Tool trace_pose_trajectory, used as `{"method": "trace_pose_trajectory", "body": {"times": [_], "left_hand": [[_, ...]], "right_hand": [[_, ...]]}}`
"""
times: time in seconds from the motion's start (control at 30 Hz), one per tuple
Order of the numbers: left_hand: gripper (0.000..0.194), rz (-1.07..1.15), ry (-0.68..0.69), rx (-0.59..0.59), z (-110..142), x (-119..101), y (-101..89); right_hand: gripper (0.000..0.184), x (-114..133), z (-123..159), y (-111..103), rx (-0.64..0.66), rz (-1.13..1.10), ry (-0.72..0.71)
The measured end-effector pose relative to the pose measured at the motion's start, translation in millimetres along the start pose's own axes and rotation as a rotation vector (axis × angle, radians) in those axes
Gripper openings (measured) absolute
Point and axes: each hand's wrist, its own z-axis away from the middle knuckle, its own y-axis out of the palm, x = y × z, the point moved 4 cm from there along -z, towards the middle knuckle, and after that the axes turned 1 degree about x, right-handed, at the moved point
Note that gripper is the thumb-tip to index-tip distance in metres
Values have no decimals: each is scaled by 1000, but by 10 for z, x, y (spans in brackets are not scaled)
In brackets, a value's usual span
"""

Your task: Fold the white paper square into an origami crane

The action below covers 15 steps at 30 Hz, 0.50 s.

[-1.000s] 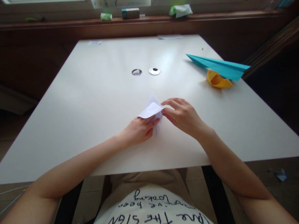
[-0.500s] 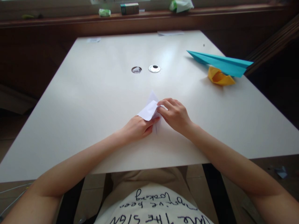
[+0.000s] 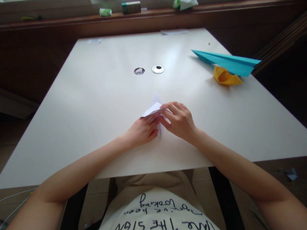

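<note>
White tabletop (image 3: 96,105), wide, under everything. Blue paper plane (image 3: 227,62) toward far right; yellow paper boat (image 3: 226,77) just beside it. Left hand (image 3: 145,129) on folded white paper (image 3: 152,109) at middle; right hand (image 3: 178,118) pinching paper's right side, hands close together.

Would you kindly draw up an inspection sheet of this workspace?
Surface: white table, two round fittings set in it.
Things in hand: folded white paper, partly hidden by fingers.
Clutter: blue paper plane and yellow paper boat, right side.
Hands: left hand rests on the paper; right hand pinches its edge.
Cables: thin white cable beyond the table's near left edge; none seen on top.
Surroundings: windowsill holding a small box and packets.
</note>
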Motion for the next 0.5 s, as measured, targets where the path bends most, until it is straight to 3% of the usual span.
{"method": "trace_pose_trajectory", "body": {"times": [0.13,0.23,0.37,0.5], "left_hand": [[38,81,-28,-6,10,1,-24],[45,101,-42,9,24,5,-23],[48,106,-58,23,25,7,-21],[49,103,-62,39,10,0,-33]], "right_hand": [[8,-14,-29,-202,-105,-232,-38],[9,-212,-54,-321,-132,-305,118],[8,-449,-49,-270,75,-379,189],[11,-488,16,-89,316,-444,231]]}}
